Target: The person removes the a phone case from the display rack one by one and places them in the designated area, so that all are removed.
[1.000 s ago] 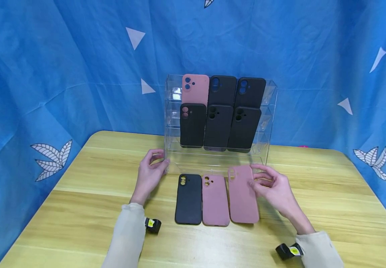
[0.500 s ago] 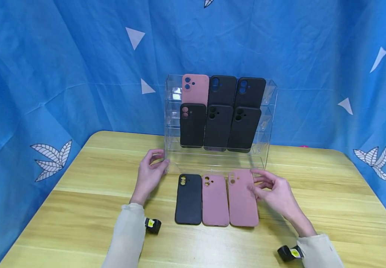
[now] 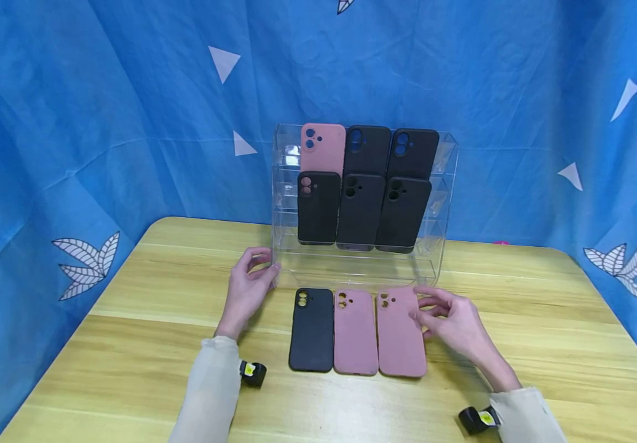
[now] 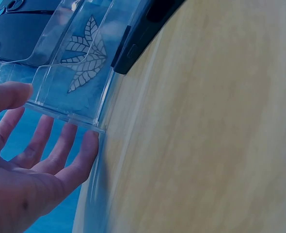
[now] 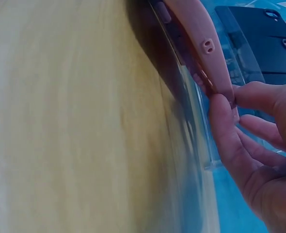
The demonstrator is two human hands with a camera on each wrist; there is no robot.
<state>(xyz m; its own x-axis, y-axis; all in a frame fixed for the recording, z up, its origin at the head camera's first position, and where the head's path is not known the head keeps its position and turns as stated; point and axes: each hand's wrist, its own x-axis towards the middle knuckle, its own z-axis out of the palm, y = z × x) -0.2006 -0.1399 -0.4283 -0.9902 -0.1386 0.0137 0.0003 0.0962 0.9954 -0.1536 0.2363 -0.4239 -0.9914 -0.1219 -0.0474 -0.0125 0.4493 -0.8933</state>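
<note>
Pink and soft-looking, the outermost phone case (image 3: 401, 341) lies at the right end of a row of three on the worktop (image 3: 185, 271). The right hand (image 3: 454, 323) has its upper right edge pinched between thumb and bent fingers; from the right wrist its open underside shows, with a shadow beneath that edge. I cannot tell whether the rest of it touches the wood. Just beside it lies the middle pink case (image 3: 356, 338), and beside that a black case (image 3: 311, 335), both with their camera cutouts toward the stand.

Clear plastic makes up the tiered stand (image 3: 441, 215) behind them. The left hand (image 3: 245, 292), loosely curled, holds its front left corner, thumb at the front and fingertips against the side; how firmly it grips cannot be told.

Six cases lean in the stand. On the upper tier are a light pink case (image 3: 323, 147), a dark case (image 3: 367, 144) and another dark one (image 3: 418, 147). Below, partly covering them, stand three more dark cases (image 3: 318, 212). Both forearms wear pale sleeves (image 3: 208, 381), and a blue curtain (image 3: 130, 123) with white leaves and triangles hangs behind.
</note>
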